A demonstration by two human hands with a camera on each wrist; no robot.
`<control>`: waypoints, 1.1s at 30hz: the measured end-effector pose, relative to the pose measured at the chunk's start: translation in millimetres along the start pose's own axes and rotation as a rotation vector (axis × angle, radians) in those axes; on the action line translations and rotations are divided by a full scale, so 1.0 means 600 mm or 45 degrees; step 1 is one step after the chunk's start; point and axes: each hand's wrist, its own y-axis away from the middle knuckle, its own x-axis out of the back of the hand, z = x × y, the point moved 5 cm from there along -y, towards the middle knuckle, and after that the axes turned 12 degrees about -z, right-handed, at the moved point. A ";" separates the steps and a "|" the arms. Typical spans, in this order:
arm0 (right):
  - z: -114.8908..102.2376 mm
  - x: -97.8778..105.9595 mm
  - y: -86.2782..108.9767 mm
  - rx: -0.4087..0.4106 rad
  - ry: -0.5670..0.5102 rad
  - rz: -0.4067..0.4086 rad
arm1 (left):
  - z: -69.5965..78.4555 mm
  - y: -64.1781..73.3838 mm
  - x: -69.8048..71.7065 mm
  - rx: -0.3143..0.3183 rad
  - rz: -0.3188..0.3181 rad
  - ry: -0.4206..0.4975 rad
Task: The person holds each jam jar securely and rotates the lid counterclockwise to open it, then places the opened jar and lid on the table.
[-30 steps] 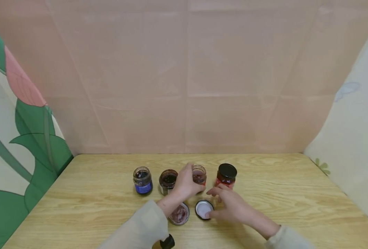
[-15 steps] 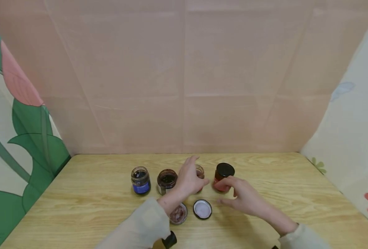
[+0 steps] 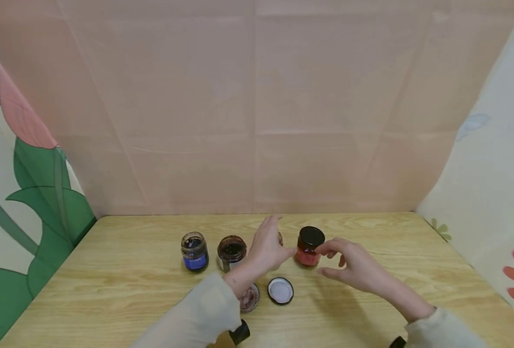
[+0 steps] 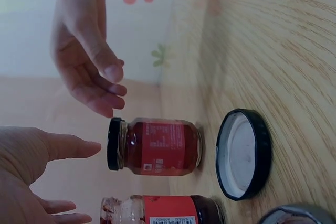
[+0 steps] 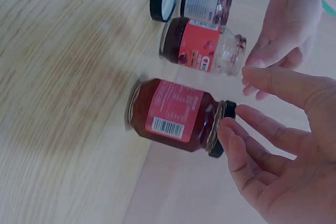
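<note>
A jam jar [image 3: 307, 257] with a red label and a black screw lid [image 5: 229, 119] stands upright at the right of the row. My right hand [image 3: 354, 265] is beside it, fingers loosely bent around nothing, fingertips close to the lid. My left hand [image 3: 265, 246] hovers with thumb and fingers spread, also holding nothing. It mostly hides a lidless red-label jar [image 5: 197, 48] in the head view; that jar has some dark jam low inside and smears at its neck. An upturned black-rimmed lid [image 3: 280, 291] with a white inside lies in front of the jars.
Farther left stand an open dark jar [image 3: 232, 251] with a pale label and an open jar [image 3: 194, 252] with a blue label. A jam-smeared lid [image 3: 250, 298] lies partly under the left forearm. The wooden table [image 3: 126, 290] ends at a pinkish backdrop [image 3: 187, 121].
My right hand has moved right, away from the upturned lid and to the right side of the lidded jar. My left hand has opened away from the lidless jar, shifting slightly right.
</note>
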 end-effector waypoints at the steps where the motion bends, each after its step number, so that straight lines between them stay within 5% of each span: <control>1: 0.002 0.002 0.000 -0.012 0.005 0.003 | 0.002 -0.001 -0.001 -0.005 -0.004 -0.001; 14: 0.023 0.027 0.004 -0.132 0.013 0.218 | 0.027 -0.018 -0.020 -0.055 -0.027 -0.077; 28: 0.043 0.024 0.020 -0.251 -0.026 0.244 | 0.029 -0.030 -0.073 -0.140 -0.038 0.028; 33: 0.046 0.015 0.024 -0.262 -0.037 0.225 | 0.014 -0.033 -0.095 -0.073 -0.036 0.125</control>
